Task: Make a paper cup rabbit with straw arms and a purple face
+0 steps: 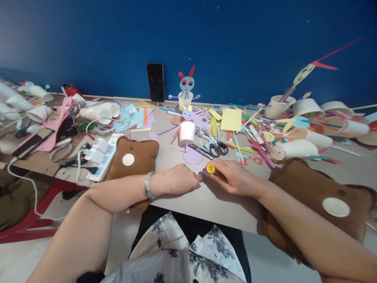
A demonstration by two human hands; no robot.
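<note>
My right hand (pixel 232 177) is closed around a glue stick (pixel 210 169) whose yellow round end faces up. Its other end points toward my left hand. My left hand (pixel 179 179), wearing a pale green bangle (pixel 149 185), has its fingers pinched together close to the glue stick, low over the table; what they hold is too small to make out. Just beyond the hands lie a purple paper disc (pixel 193 156) and black-handled scissors (pixel 218 149). Behind the disc, a white paper cup (pixel 186 133) stands upside down with a small purple paper head above it.
Against the blue wall stand a phone (pixel 155 82) and a cup figure with a blue paper face (pixel 187 84). Yellow paper (pixel 231 120), straws and scraps cover the right side, with several paper cups (pixel 297 149). Brown cushions (pixel 132 153) flank my arms. A power strip (pixel 103 159) lies left.
</note>
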